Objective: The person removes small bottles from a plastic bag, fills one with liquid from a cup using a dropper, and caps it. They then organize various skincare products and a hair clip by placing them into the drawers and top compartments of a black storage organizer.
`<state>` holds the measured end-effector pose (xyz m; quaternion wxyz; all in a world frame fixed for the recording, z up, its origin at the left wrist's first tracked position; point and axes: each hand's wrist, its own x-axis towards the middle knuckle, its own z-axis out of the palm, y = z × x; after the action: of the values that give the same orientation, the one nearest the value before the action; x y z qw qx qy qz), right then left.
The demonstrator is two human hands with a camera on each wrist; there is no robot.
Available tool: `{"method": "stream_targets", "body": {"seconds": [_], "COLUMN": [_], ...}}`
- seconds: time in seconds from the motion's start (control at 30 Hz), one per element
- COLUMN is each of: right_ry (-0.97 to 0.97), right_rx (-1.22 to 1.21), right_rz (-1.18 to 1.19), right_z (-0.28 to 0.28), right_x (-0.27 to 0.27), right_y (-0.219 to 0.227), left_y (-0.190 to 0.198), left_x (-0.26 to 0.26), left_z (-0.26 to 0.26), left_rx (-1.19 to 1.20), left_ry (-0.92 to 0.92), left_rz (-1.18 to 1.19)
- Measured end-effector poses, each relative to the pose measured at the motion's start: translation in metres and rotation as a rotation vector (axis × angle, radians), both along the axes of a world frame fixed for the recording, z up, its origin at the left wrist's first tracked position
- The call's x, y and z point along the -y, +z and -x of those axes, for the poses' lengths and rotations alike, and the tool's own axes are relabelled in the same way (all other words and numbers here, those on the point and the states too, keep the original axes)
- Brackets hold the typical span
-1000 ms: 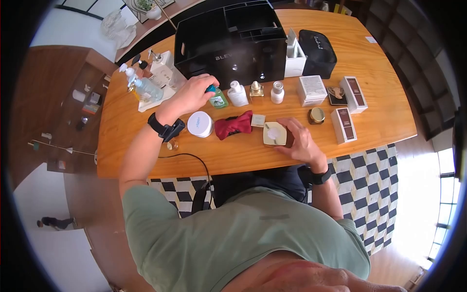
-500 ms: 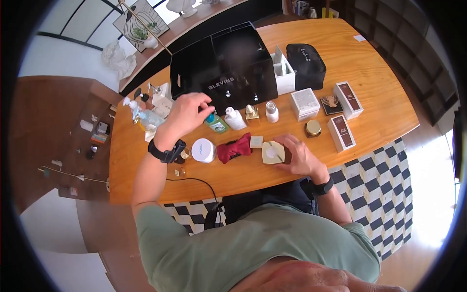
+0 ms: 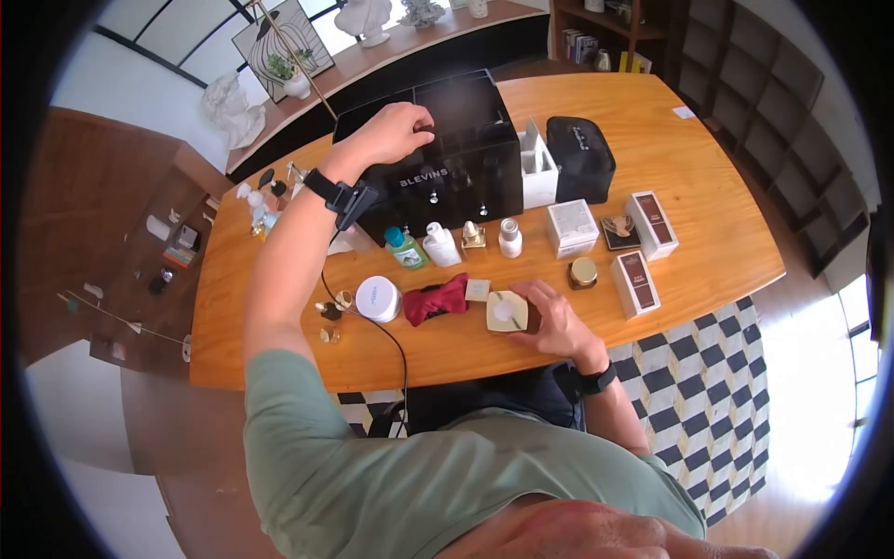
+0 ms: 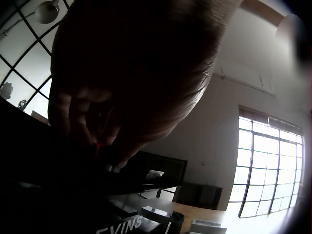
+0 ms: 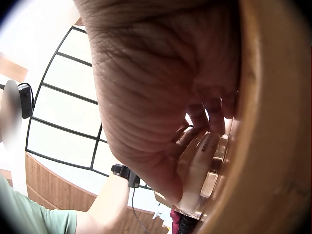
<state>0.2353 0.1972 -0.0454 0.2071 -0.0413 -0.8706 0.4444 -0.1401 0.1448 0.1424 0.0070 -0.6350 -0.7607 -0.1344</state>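
My left hand (image 3: 389, 132) reaches over the black organizer box (image 3: 466, 177) lettered BLEVINS. Its fingers are bent together at the top of the box; in the left wrist view they pinch a small dark object (image 4: 111, 168) with a hint of red, its kind too dark to tell. My right hand (image 3: 559, 326) rests on the table, thumb and fingers curled round a squarish jar with a cream-coloured top (image 3: 504, 314). A small pale square box (image 3: 477, 290) and a dark red cloth bow (image 3: 436, 300) lie left of the jar.
A green bottle with a teal cap (image 3: 405, 250), a white bottle (image 3: 440, 244) and other small bottles line the box's front. A white-lidded tub (image 3: 377, 299) stands left. Several boxes, including a white one (image 3: 572, 227), a gold-lidded jar (image 3: 583, 273) and a black pouch (image 3: 580, 158) sit right.
My left hand has left the green bottle's teal cap and moved up and away to the top of the black organizer box. The right hand stays at the cream-topped jar. The head view has shifted.
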Motion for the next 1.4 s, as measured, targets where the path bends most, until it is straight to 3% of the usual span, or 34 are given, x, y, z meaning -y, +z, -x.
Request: {"method": "stream_targets", "body": {"seconds": [0.1,0.2,0.23,0.43,0.5,0.6,0.77,1.0,1.4], "right_ry": [0.007,0.004,0.01,-0.01,-0.005,0.004,0.009,0.006,-0.06], "right_rx": [-0.012,-0.042,-0.041,0.033,0.03,-0.001,-0.014,-0.026,-0.039], "right_rz": [-0.016,-0.021,-0.016,0.019,0.044,0.011,-0.006,-0.007,0.004], "right_z": [0.002,0.003,0.003,0.001,0.002,0.005,0.006,0.007,0.003], "right_x": [-0.001,-0.001,-0.001,0.0,0.0,-0.001,-0.002,-0.002,0.001], "right_y": [-0.002,-0.006,-0.007,-0.004,-0.004,-0.011,-0.012,-0.013,-0.026], "left_y": [0.01,0.032,0.045,0.058,0.047,0.026,-0.024,-0.075,-0.125], "left_x": [0.011,0.032,0.043,0.112,0.135,0.16,0.186,0.188,0.175], "left_z": [-0.002,0.0,-0.009,0.005,-0.007,-0.028,-0.028,-0.027,-0.013], "left_rx": [0.003,0.151,0.23,0.312,0.467,0.258,0.259,0.24,0.121], "left_ry": [0.023,0.004,0.059,-0.012,0.084,0.177,0.234,0.255,0.257], "left_rz": [-0.048,-0.171,-0.167,-0.315,-0.246,-0.134,-0.077,0.028,0.108]}}
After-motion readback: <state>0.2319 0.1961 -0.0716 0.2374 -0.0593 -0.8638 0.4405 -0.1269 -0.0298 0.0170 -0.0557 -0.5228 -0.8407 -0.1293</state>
